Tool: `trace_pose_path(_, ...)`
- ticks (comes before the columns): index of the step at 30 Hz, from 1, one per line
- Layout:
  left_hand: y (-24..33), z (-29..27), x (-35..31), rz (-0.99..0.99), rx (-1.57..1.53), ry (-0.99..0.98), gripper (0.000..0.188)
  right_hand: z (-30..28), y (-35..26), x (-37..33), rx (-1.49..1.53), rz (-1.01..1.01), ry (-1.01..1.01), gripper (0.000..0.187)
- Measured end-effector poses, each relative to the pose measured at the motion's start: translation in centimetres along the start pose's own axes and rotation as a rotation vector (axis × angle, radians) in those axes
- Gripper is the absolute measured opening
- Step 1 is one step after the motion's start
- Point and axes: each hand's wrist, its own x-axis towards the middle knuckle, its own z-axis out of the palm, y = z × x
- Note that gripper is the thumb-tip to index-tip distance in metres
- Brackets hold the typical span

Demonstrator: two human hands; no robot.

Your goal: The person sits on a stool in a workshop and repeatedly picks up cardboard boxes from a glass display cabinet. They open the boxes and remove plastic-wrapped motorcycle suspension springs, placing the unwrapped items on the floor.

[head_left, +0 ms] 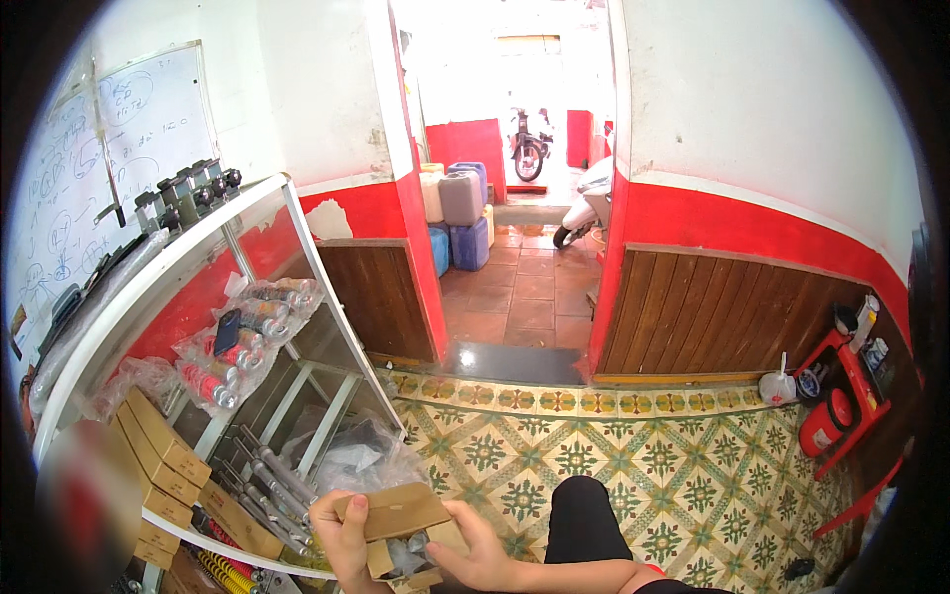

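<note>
Low in the head view, both my hands are on a small brown cardboard box (408,511) with its end flaps spread. Clear plastic wrapping (407,554) shows in the box's opening; what it covers I cannot make out. My left hand (341,540) grips the box's left side, thumb on the top panel. On the opposite side my right hand (477,550) has its fingers around the edge by the opening, its thumb near the plastic.
At left stands a white-framed shelf (327,287) with bagged red shock absorbers (213,381), metal fork tubes (272,485) and cardboard boxes (163,445). Plastic jerrycans (463,198) and motorbikes (529,148) are beyond the doorway. A red stool (853,396) stands at right on the patterned tile floor (643,445).
</note>
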Motion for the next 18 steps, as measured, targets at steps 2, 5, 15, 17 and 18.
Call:
trace_pose_path(2, -0.3, -0.1, -0.2, -0.052, -0.043, -0.017, 0.028, 0.0, -0.5, 0.0, -0.003, -0.105, -0.025, 0.051)
trace_pose_path(5, -3.2, -1.6, -0.7, 0.136, -0.115, 0.008, 0.026, 0.4, -1.8, 0.8, -0.022, -0.248, -0.034, 0.060)
trace_pose_path(15, -0.9, -1.1, -4.7, 0.406, 0.153, -0.085, 0.053, 0.3, -0.1, 0.7, 0.247, -0.240, 0.052, 0.053)
trace_pose_path(17, -0.6, -0.7, -4.5, 0.435, 0.227, -0.116, 0.058, 0.8, -0.2, 0.7, 0.309, -0.208, 0.089, 0.053)
trace_pose_path(18, -0.8, -0.4, -4.9, 0.290, 0.087, -0.139, 0.066, 0.8, -0.4, 0.8, 0.328, -0.208, 0.082, 0.052)
